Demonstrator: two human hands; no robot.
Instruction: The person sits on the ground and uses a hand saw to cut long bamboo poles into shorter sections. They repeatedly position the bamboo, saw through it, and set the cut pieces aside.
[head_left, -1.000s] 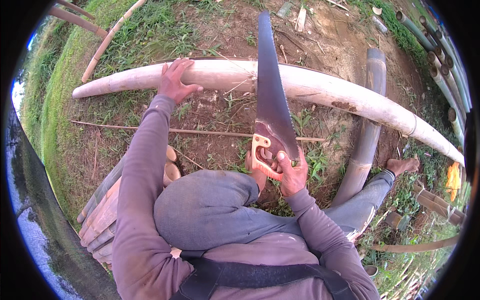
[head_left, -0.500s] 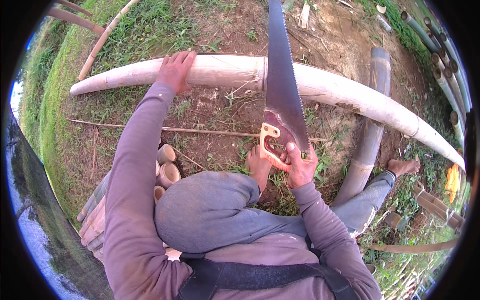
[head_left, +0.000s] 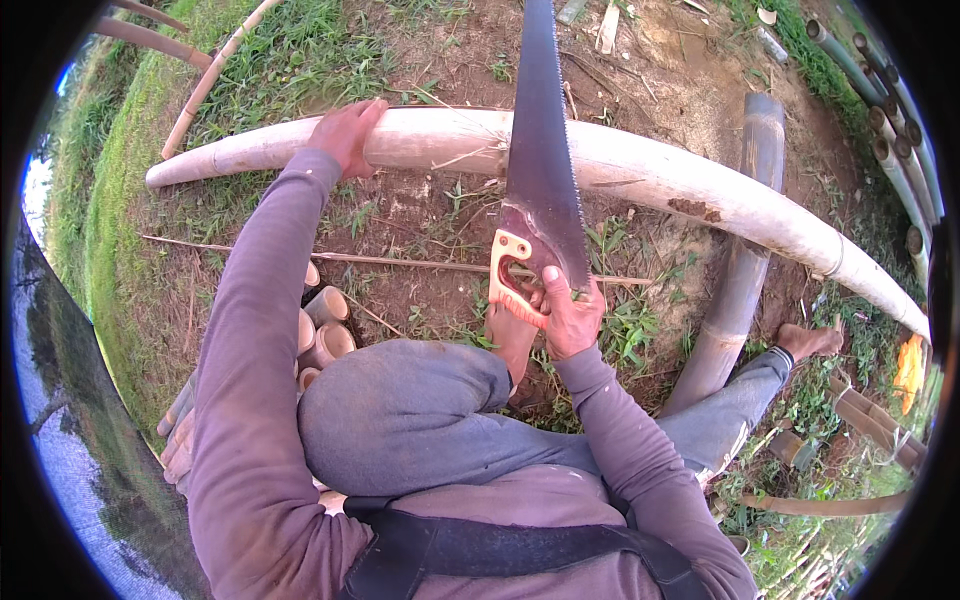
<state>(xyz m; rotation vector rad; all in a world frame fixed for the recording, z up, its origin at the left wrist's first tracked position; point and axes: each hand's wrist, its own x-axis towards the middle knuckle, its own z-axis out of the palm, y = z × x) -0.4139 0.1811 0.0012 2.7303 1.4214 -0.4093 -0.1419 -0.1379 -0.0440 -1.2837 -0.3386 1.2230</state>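
Note:
A long pale bamboo pole lies across in front of me, its ends bent downward by the lens. My left hand grips its left part from above, fingers wrapped over the far side. In my right hand is a handsaw, held near the cream-orange handle with thumb and fingers around the handle and blade base. The dark blade points away from me and overlaps the pole in this view, near a node. Whether its teeth touch the pole I cannot tell.
A thicker grey bamboo length runs beneath the pole on the right. Several short cut bamboo pieces are stacked left of my knee. A thin stick lies on the ground. More poles stand at the far right, near an orange scrap.
The handsaw and my right hand have shifted a little left. My left hand has slid slightly left, and the pole has rolled a bit, showing more of a dirt patch.

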